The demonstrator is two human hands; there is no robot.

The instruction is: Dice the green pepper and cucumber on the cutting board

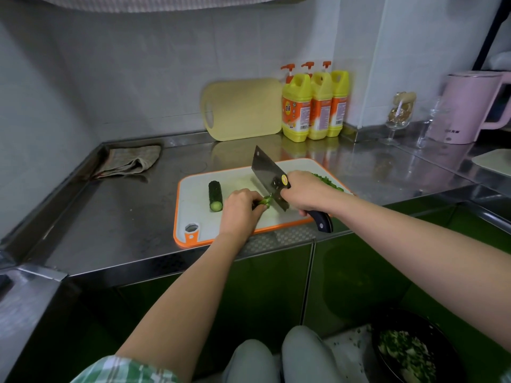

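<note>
left hand (240,205) holds a green strip (264,201), right hand (301,193) grips the steel cleaver (266,172); diced green pile (327,182) done, dark cucumber stub (215,195) left

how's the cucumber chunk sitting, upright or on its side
On its side: the cucumber chunk lies flat on the cutting board, pale cut end toward the camera.

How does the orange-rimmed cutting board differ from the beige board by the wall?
The orange-rimmed board lies flat on the counter; the beige board stands leaning on the wall. The orange-rimmed board is white and carries a cucumber piece and chopped greens; the beige board carries nothing. The orange-rimmed board's hole sits in a corner; the beige board's slot is at one end. Both have rounded corners.
</note>
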